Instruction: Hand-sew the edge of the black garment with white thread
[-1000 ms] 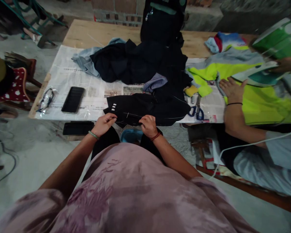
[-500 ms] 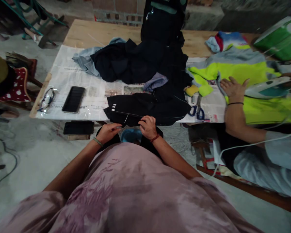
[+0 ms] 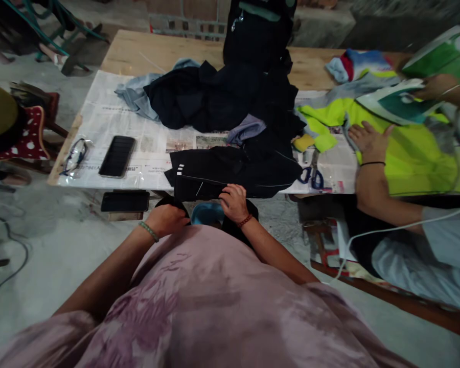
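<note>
A black garment (image 3: pixel 230 168) with a thin pale piping line and small white stripes lies along the near table edge. My right hand (image 3: pixel 234 203), with a dark red bead bracelet at the wrist, grips its front edge between thumb and curled fingers. A short white strip (image 3: pixel 200 189) shows on the cloth to the left of that hand. My left hand (image 3: pixel 168 219), wearing a green bead bracelet, is over my lap, below and apart from the garment. Its fingers are curled closed, and whatever they may hold is hidden.
Blue-handled scissors (image 3: pixel 313 174) lie right of the garment; a phone (image 3: pixel 117 156) and glasses (image 3: pixel 75 156) lie left. Behind is a dark clothes pile (image 3: pixel 203 97) and a black backpack (image 3: pixel 258 41). At right a co-worker moves an iron (image 3: pixel 396 105) over a yellow-green garment (image 3: pixel 425 158).
My left hand has moved down and slightly left, away from the garment's edge to my lap. My right hand stays on the cloth. The co-worker's iron has moved up and left.
</note>
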{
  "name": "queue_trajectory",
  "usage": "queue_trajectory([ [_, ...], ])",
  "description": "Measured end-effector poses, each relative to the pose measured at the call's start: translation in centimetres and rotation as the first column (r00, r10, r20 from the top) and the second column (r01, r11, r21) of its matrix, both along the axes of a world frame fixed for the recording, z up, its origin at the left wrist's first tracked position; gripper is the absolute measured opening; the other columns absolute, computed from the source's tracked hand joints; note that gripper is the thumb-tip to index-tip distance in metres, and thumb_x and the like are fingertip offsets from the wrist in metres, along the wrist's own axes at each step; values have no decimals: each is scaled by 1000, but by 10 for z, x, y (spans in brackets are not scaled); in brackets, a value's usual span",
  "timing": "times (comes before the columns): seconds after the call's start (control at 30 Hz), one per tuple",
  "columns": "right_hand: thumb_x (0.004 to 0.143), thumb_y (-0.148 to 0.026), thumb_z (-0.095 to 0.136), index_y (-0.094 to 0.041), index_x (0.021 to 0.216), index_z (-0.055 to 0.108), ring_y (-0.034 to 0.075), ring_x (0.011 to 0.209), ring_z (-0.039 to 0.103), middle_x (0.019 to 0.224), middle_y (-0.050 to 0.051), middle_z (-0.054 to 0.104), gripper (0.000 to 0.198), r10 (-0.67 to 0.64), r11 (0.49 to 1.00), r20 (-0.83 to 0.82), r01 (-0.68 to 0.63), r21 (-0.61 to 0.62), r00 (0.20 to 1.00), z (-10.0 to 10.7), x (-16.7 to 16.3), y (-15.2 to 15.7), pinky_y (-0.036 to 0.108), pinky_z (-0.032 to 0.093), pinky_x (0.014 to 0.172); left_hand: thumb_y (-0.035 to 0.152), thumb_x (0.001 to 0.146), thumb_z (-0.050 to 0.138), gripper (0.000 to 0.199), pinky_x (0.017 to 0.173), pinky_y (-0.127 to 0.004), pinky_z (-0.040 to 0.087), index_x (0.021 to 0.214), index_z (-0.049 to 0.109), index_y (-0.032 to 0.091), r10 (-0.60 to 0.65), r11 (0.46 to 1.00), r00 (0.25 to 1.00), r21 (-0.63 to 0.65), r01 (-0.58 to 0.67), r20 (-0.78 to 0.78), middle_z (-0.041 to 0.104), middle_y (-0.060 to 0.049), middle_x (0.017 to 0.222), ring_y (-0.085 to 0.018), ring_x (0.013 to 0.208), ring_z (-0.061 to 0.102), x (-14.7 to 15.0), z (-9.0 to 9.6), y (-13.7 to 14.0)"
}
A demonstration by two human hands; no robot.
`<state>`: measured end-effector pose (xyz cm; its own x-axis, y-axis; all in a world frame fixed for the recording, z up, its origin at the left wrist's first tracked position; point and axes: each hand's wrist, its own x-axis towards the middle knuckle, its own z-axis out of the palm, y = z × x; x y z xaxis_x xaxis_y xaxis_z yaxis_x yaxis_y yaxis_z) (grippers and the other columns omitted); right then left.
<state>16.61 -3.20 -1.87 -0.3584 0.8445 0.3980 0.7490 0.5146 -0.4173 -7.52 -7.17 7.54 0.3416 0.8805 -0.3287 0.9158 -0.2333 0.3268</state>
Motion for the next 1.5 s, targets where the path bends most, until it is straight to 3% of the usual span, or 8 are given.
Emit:
queue_trajectory([
  [0.27, 79, -23, 49, -24, 81, 64, 22, 110, 44, 96, 5, 59, 15, -26, 1000, -26, 26, -2, 999, 4, -3, -2, 43, 24, 99, 42, 75, 52, 29, 58, -25, 40, 65, 65, 18, 180, 946, 971, 244, -214, 157, 62, -6, 75, -15, 65, 57, 28, 2, 51],
  [0.43, 79, -23, 49, -24, 82, 64, 21, 110, 44, 96, 4, 60, 15, -43, 999, -47, 43, 0, 998, 9, -3, -2, 42, 24, 99, 34, 69, 58, 20, 56, -27, 39, 65, 65, 17, 163, 969, 987, 185, -161, 4, 63, -8, 77, -19, 66, 58, 47, -24, 68],
  [0.57, 79, -22, 50, -23, 80, 63, 21, 109, 45, 94, 4, 60, 13, -41, 999, -88, 43, 15, 995, 9, -3, -1, 42, 25, 98, 27, 70, 56, 16, 57, -24, 38, 62, 64, 16, 221, 956, 943, 134, -259, 248, 61, -4, 66, -14, 62, 54, 38, -24, 71],
  [0.63, 79, -22, 50, -23, 79, 63, 21, 108, 46, 92, 4, 60, 12, -40, 999, -106, 42, 18, 994, 8, -3, -1, 41, 25, 98, 31, 69, 58, 17, 51, -21, 36, 64, 63, 16, 366, 893, 817, 79, -443, 446, 57, 0, 58, -11, 55, 50, 26, -17, 73],
  [0.73, 78, -21, 51, -22, 78, 62, 21, 107, 46, 91, 4, 60, 11, -41, 999, -135, 45, 24, 990, 7, -3, 0, 40, 26, 97, 34, 66, 60, 20, 39, -19, 26, 64, 59, 15, 575, 686, 452, -101, -721, 682, 43, 5, 43, -7, 39, 37, 4, -4, 81],
  [0.87, 76, -21, 53, -22, 77, 61, 19, 103, 48, 89, 3, 61, 7, -76, 997, -206, 78, 1, 976, 12, -6, 4, 37, 30, 93, 27, 61, 62, 16, 33, -16, 22, 60, 51, 15, 566, 511, 88, -265, -818, 820, 39, 7, 42, -5, 34, 33, -24, 10, 96],
  [1.2, 72, -28, 53, -20, 75, 58, 14, 74, 54, 75, 0, 62, 10, -289, 919, -453, 113, -377, 844, 32, -6, 34, 30, 39, 79, 19, 64, 59, 18, 31, -13, 24, 59, 42, 16, 489, 361, -168, -375, -854, 856, 40, 7, 47, -4, 34, 36, -39, 19, 111],
  [1.5, 67, -33, 56, -18, 75, 58, 11, 65, 51, 70, -1, 58, 17, -384, 841, -590, 6, -540, 710, 19, 5, 38, 25, 41, 66, 17, 67, 52, 9, 31, -14, 26, 75, 48, 16, 593, 265, -295, -528, -807, 749, 46, 5, 62, -4, 36, 41, -44, -11, 107],
])
